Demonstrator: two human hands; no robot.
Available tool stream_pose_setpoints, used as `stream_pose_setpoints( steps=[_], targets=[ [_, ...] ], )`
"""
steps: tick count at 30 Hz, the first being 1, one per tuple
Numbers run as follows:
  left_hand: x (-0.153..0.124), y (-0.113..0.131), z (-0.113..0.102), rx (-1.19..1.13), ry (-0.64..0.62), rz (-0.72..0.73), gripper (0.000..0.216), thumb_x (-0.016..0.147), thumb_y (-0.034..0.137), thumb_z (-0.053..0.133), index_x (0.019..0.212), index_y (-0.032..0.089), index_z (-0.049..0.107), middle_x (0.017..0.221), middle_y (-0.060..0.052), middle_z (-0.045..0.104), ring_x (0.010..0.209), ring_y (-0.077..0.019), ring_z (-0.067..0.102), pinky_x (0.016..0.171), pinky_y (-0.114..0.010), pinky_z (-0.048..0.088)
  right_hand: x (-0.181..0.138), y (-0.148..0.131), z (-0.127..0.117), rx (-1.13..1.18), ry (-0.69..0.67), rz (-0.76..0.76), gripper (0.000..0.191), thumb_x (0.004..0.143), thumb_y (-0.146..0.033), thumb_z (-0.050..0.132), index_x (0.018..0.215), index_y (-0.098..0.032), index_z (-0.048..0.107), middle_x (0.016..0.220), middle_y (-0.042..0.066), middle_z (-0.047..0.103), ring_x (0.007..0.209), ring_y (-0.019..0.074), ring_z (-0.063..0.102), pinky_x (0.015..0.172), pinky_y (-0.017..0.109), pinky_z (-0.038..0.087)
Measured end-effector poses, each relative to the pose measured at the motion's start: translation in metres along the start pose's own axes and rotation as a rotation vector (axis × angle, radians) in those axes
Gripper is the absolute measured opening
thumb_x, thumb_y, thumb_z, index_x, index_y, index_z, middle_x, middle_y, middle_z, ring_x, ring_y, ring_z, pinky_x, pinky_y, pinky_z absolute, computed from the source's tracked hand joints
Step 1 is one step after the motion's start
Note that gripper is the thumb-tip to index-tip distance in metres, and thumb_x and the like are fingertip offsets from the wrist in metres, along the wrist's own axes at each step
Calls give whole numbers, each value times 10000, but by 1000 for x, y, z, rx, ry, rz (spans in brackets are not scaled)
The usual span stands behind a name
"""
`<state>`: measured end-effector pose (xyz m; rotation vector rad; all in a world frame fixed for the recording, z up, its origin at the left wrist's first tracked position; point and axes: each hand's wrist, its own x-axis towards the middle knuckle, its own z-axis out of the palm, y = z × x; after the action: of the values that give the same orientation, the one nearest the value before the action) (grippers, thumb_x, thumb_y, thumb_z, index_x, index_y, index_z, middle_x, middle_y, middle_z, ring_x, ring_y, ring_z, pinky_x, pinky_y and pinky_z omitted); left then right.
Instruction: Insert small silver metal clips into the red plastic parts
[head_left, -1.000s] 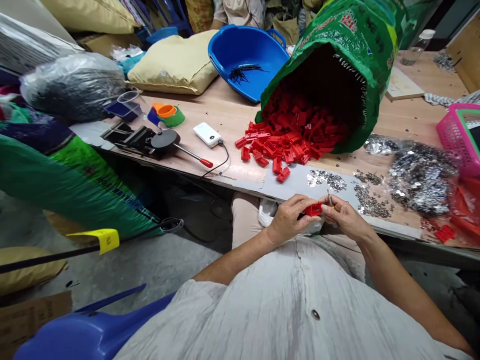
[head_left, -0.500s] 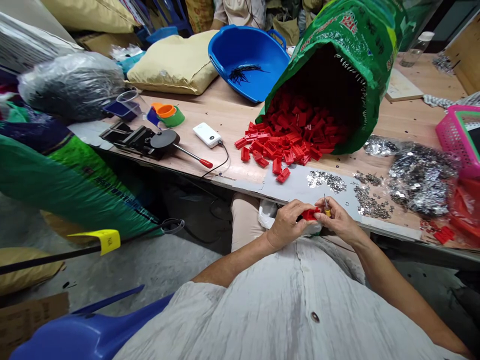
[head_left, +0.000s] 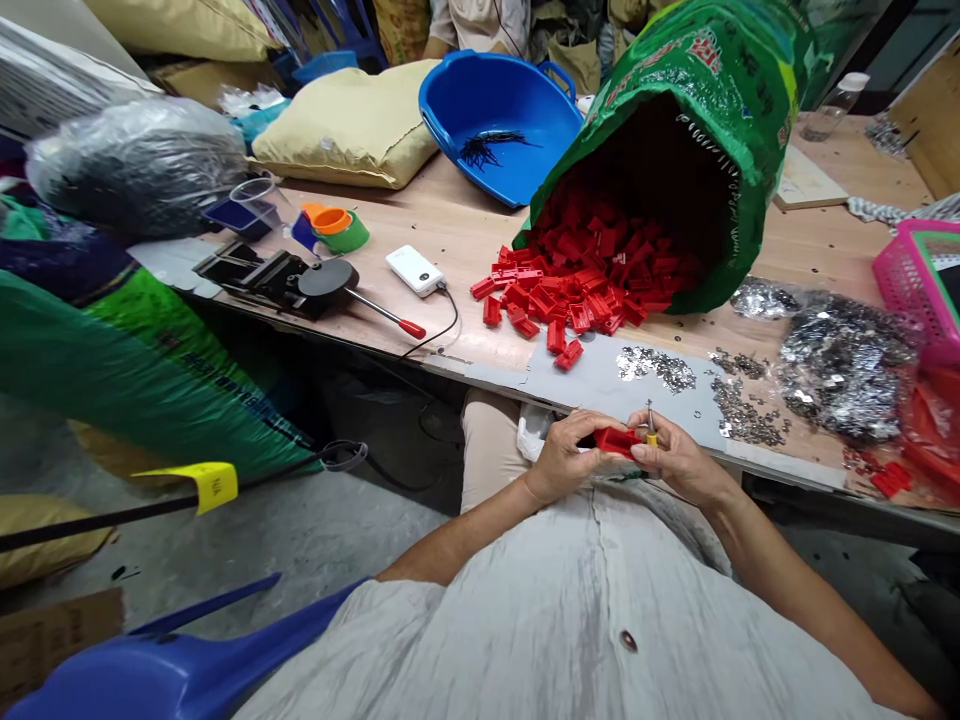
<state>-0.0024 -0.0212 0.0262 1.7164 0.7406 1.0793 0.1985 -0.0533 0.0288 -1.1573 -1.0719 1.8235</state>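
Between my two hands, just off the table's front edge, is a red plastic part [head_left: 616, 441]. My left hand [head_left: 564, 459] is closed around its left end with thumb and fingers. My right hand [head_left: 684, 457] pinches a small screwdriver-like tool [head_left: 651, 430] with a yellow handle and thin metal shaft pointing up; its thumb also rests at the red part's right end. Beyond my hands, many similar red parts [head_left: 592, 290] spill from a green sack [head_left: 750, 120]. Small silvery metal pieces [head_left: 656, 367] lie on a grey sheet [head_left: 592, 385].
A clear bag of metal pieces [head_left: 844, 360] and a pink basket [head_left: 911, 290] stand at the right. On the left are a clamp-like device [head_left: 330, 285] with a red-tipped lever, a white power bank [head_left: 415, 270] and a yellowish sack [head_left: 352, 120]. A blue basin [head_left: 510, 165] sits behind.
My left hand has shifted slightly, and more of the red part shows now. The right hand still grips the yellow-handled tool, a little lower in view.
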Motion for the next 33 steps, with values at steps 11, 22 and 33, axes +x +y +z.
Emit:
stream_pose_setpoints(
  steps=[11,22,33],
  targets=[
    [3,-13,-11,-600,179,-428,500,756,319,784,1218,191,645,962,-43,707,913,-162,666,910,-312,513,62,-42,-42,-1127,383,-355,141,883,-292,554,953,-239,664,972,79,689,900,253,608,815,391,440],
    [8,-9,-13,-675,198,-475,558,772,320,773,1292,206,607,937,-29,671,921,-167,675,892,-347,563,88,-39,-43,-1390,298,-355,108,884,-214,521,881,-231,628,950,73,664,877,238,601,740,349,420],
    [14,-10,-8,-696,238,-469,589,762,337,775,1300,207,576,891,-11,677,851,-154,682,847,-339,568,77,-47,-40,-1130,336,-389,98,887,-258,513,943,-244,592,912,64,686,841,237,615,748,356,432]
  ],
)
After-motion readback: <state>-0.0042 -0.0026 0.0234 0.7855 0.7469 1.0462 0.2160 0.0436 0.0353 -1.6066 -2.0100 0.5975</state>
